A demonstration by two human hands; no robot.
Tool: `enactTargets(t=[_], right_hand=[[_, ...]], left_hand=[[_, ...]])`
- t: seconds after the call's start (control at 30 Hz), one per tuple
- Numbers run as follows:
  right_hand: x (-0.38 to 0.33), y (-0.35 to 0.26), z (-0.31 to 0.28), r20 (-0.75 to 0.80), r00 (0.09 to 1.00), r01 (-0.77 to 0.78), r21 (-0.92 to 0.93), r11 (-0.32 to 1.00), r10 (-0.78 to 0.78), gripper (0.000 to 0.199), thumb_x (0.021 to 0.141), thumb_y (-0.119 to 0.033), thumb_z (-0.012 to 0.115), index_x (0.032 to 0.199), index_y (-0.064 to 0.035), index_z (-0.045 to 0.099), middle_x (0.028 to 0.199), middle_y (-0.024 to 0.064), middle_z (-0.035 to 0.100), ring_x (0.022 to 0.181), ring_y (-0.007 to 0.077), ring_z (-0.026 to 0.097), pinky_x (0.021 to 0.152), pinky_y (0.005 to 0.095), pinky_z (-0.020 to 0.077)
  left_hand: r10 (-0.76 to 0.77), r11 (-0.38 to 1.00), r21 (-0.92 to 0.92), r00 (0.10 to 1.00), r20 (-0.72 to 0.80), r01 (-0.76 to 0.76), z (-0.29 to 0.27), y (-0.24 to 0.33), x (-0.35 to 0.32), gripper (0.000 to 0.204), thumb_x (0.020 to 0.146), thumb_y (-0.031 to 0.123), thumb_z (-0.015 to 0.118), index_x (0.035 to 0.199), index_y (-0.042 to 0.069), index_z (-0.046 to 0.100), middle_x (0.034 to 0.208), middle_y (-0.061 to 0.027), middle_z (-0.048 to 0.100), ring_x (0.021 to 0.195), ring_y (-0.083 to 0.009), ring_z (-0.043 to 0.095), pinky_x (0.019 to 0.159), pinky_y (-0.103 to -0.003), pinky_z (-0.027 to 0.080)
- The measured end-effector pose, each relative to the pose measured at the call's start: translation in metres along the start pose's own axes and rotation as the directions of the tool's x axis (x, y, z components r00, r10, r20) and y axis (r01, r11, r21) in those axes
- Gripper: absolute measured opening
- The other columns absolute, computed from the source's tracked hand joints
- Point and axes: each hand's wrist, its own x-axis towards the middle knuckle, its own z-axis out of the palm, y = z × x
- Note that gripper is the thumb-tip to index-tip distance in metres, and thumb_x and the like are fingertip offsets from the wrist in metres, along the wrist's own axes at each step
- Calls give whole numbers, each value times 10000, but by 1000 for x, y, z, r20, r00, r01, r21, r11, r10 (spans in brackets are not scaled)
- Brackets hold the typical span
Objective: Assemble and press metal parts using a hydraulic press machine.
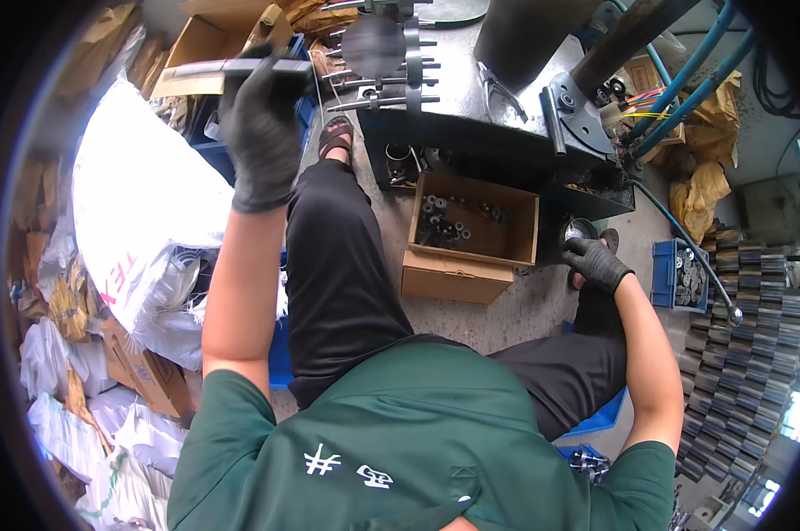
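Nearest, a dark green short-sleeved shirt [417,442] with two small white marks, filling the lower middle. Just beyond, black trousers [338,283] on two spread legs, ending at a sandalled foot [336,137] on the concrete floor [524,310].

To the lower right, the right hand [594,261] in a dark knit glove, curled down near the knee with fingers bent over a small round shiny metal part [579,232]; how firmly gripped, cannot tell. Beside it, a blue plastic bin of small metal rings [683,274], with rows of stacked dark metal pieces [736,354] further right.

Between the legs, an open brown cardboard box [470,239] holding small black-and-silver rollers.

Raised at upper left, the left hand [263,115], also dark-gloved, fingers closed around a long flat grey metal bar [232,67] held roughly level and blurred.

Beyond that, a dark steel workbench [470,133] carrying a round grey disc fixture with protruding metal rods [382,53] and a pair of pliers [501,88]. Far left, a big white woven sack [143,203] among crumpled brown cardboard and smaller bags.
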Motion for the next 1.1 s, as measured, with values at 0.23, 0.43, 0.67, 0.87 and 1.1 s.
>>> enactTargets(t=[0.23,0.43,0.67,0.87,1.1], right_hand=[[74,-60,-5,-10,987,-157,162,974,160,305,886,-214,618,1116,-20,667,1038,213,683,1034,411,650,919,472,521],[174,-60,29,264,945,-198,-8,980,193,375,876,-272,604,1172,-55,680,1179,207,662,1110,394,627,949,480,506],[247,-82,96,69,971,-231,30,972,229,626,914,-351,614,1465,-74,511,1535,189,452,1453,278,389,1213,399,285],[270,-82,111,89,975,-208,36,977,204,626,907,-342,622,1463,-77,513,1531,190,455,1445,284,397,1208,401,292],[249,-79,122,106,976,-194,14,981,191,625,899,-332,631,1460,-80,515,1527,192,458,1436,290,405,1202,402,300]], left_hand=[[-255,960,-61,940,227,275,133,-77,-17,200,942,96,642,1112,17,575,903,-130,694,805,-202,720,716,-319,607],[-838,500,-112,513,188,859,140,-81,-54,265,976,131,600,1210,14,557,1002,-146,685,894,-273,737,767,-389,636],[-784,621,280,590,194,733,137,-89,-45,264,956,152,607,1189,31,581,916,-114,688,830,-195,720,727,-324,604],[-749,662,299,619,236,688,145,-96,-57,367,873,207,651,1101,-76,602,916,-237,685,881,-341,714,828,-407,578],[-538,752,625,744,397,211,141,-107,-73,373,859,201,645,1106,-73,593,1037,-306,643,1013,-424,657,943,-456,529]])
